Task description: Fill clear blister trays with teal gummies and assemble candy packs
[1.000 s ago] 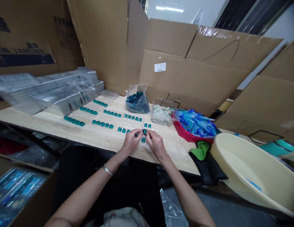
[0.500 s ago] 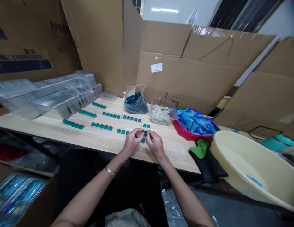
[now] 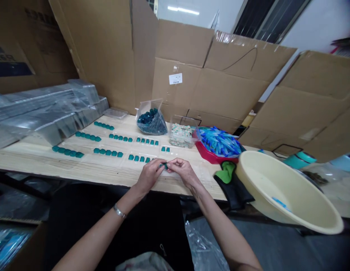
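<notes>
Both of my hands meet above the front of the wooden table (image 3: 36, 161). My left hand (image 3: 149, 174) is closed, its fingertips around a small dark teal block (image 3: 165, 165). The fingertips of my right hand (image 3: 182, 171) are pinched at the block's right side; how much of it they grip is partly hidden. Just behind, two teal blocks (image 3: 165, 149) sit side by side in a clear tray. To the left, rows of similar teal blocks (image 3: 108, 152) lie in clear trays.
Behind the rows stand a clear bag of teal blocks (image 3: 152, 120), a clear box of small pale pieces (image 3: 181, 136) and a red basin (image 3: 201, 149) of blue sticks. A cream tub (image 3: 248, 188) and black-green gloves (image 3: 227, 177) are right. Stacked clear trays (image 3: 64, 109) stand left.
The view has swung to the right, so the table's things appear further left. My hands stay together at the block, now a little nearer the table's front edge.
</notes>
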### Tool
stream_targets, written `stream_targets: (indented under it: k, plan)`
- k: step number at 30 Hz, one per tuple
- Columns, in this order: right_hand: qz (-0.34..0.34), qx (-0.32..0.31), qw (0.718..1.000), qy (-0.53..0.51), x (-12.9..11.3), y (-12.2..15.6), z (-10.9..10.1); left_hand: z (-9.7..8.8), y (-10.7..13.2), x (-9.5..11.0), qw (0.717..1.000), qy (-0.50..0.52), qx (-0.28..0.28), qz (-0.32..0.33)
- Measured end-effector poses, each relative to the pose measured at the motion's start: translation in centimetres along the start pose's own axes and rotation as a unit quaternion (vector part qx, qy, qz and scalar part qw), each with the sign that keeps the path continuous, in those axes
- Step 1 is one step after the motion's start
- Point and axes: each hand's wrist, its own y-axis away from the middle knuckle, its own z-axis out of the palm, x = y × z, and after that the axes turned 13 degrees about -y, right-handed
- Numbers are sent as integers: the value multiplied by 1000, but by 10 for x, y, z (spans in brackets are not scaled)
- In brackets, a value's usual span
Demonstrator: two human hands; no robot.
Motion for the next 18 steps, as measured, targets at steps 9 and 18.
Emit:
stream_targets:
  k: [9,18]
  plan:
    - [-200,26,911,359,2,-81,-57,-8,-3,0,964,143,-18,-221]
    - [-265,-49,841,468,21,-99,-67,-9,-2,-7,883,329,-70,-328]
